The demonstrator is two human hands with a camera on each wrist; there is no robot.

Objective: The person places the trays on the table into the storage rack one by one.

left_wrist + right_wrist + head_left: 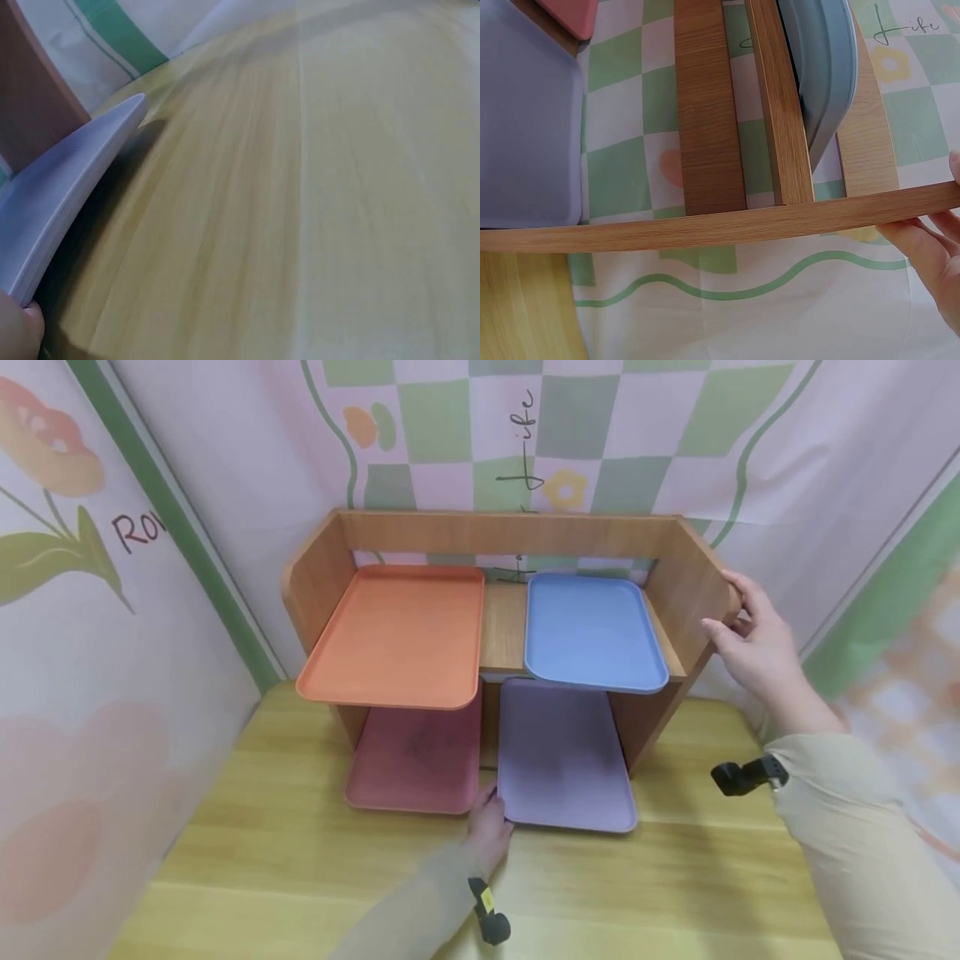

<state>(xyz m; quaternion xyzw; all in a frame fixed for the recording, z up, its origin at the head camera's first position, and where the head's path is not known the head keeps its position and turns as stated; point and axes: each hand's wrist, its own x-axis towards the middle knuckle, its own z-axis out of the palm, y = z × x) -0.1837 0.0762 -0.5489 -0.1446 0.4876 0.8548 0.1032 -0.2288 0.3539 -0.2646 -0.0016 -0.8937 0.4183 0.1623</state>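
A two-level wooden shelf point(510, 533) stands on the table against the wall cloth. My right hand point(765, 652) grips the upper front edge of its right side panel point(705, 229), thumb on one face and fingers on the other. Down at the lower level, my left hand point(489, 833) holds the front left corner of a purple tray point(562, 760). In the left wrist view only a bit of that hand point(19, 330) shows under the rim of the purple tray point(67, 176); its other fingers are hidden there.
On the upper level lie an orange tray point(397, 635) at left and a blue tray point(592, 631) at right, both jutting past the front edge. Below the orange one is a dark pink tray point(416, 760). The wooden table point(247, 860) extends in front.
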